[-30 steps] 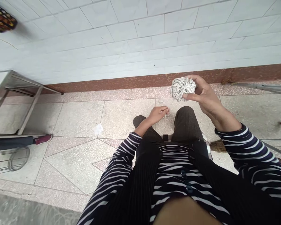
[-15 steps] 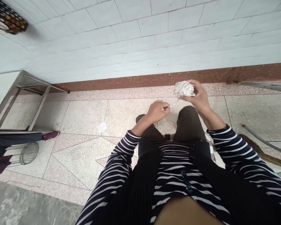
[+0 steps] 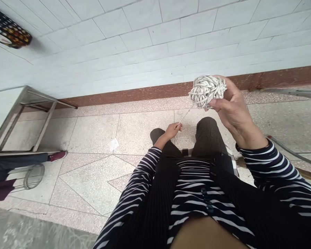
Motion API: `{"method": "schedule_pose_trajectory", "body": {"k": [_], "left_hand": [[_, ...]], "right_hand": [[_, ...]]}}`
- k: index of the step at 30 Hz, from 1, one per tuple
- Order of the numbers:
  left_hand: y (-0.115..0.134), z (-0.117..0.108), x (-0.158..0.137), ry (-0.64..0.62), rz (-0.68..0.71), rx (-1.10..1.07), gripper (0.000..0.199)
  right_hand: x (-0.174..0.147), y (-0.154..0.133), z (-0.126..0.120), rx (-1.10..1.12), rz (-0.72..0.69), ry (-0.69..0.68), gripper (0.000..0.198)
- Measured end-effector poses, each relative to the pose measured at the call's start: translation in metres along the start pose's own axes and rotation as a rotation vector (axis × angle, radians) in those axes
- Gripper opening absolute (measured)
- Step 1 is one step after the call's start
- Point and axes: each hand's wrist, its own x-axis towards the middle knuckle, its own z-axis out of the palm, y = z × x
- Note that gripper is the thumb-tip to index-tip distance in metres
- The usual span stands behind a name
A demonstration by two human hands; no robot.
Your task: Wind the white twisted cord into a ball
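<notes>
A ball of white-and-dark flecked yarn (image 3: 206,91) sits in my right hand (image 3: 233,107), whose fingers and thumb curl round its right side. From the ball's lower left a thin strand (image 3: 187,114) runs down to my left hand (image 3: 173,130). That hand is closed over the strand, lower and nearer to my knees than the ball. Whatever else may lie inside the left fist is hidden.
Ahead stands a white tiled wall (image 3: 134,62) with a brown skirting. A metal-legged table (image 3: 48,119) is at left, beside another person's leg and shoe (image 3: 57,156) and a wire stool (image 3: 33,176). White paper (image 3: 113,144) lies on the floor. Metal bars (image 3: 290,147) are at right.
My right hand has lifted the yarn ball up and closer to the camera. My left hand has gone slightly down and left, and the strand between them is longer.
</notes>
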Motion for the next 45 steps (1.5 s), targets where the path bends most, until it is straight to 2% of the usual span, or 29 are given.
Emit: {"method": "schedule_pose_trajectory", "body": {"k": [3,5,9,11,13,16,19,22,25,30,33,36,39,41,43,45], "left_hand": [[-0.014,0.002,-0.008,-0.019,-0.001,-0.024,0.029],[-0.021,-0.002,-0.01,-0.018,-0.037,0.032,0.029],[-0.029,-0.024,0.002,0.031,-0.127,0.134,0.025],[-0.023,-0.037,0.014,0.092,-0.141,0.149,0.027],[-0.003,-0.047,0.027,0.182,-0.077,0.087,0.03],[0.048,-0.053,0.039,0.273,0.195,-0.19,0.035],[0.105,-0.047,0.036,0.26,0.379,-0.375,0.041],[0.135,-0.034,0.021,0.217,0.451,-0.437,0.04],[0.123,-0.025,0.003,0.178,0.44,-0.419,0.045],[0.054,-0.027,-0.014,0.074,0.164,-0.168,0.037],[0.021,-0.037,-0.013,0.089,0.054,-0.032,0.034],[0.001,-0.05,0.001,0.132,0.003,0.118,0.028],[-0.003,-0.059,0.023,0.176,-0.083,0.233,0.021],[0.007,-0.06,0.036,0.212,-0.071,0.195,0.023],[0.027,-0.055,0.043,0.246,0.05,0.016,0.032],[0.054,-0.048,0.042,0.241,0.222,-0.253,0.038]], "right_hand": [[0.004,-0.013,-0.003,0.015,-0.059,0.046,0.066],[0.003,-0.027,-0.005,0.03,-0.168,0.041,0.061],[-0.007,-0.065,-0.009,-0.059,-0.411,0.048,0.056],[-0.01,-0.079,-0.011,-0.178,-0.428,0.115,0.056],[-0.009,-0.082,-0.011,-0.291,-0.355,0.143,0.06],[0.0,-0.067,-0.004,-0.306,-0.219,0.028,0.067],[0.011,-0.045,0.009,-0.19,-0.137,-0.107,0.067],[0.02,-0.032,0.014,-0.166,-0.116,-0.148,0.068],[0.032,-0.028,0.006,-0.174,-0.157,-0.073,0.069],[0.044,-0.022,-0.019,-0.141,-0.188,0.153,0.068],[0.037,-0.024,-0.022,-0.179,-0.125,0.15,0.064],[0.023,-0.039,-0.011,-0.28,-0.114,0.123,0.06],[0.011,-0.054,0.005,-0.343,-0.246,0.087,0.058],[0.008,-0.058,0.014,-0.297,-0.333,0.016,0.059],[0.009,-0.052,0.019,-0.232,-0.336,-0.045,0.064],[0.015,-0.04,0.022,-0.191,-0.267,-0.076,0.07]]}}
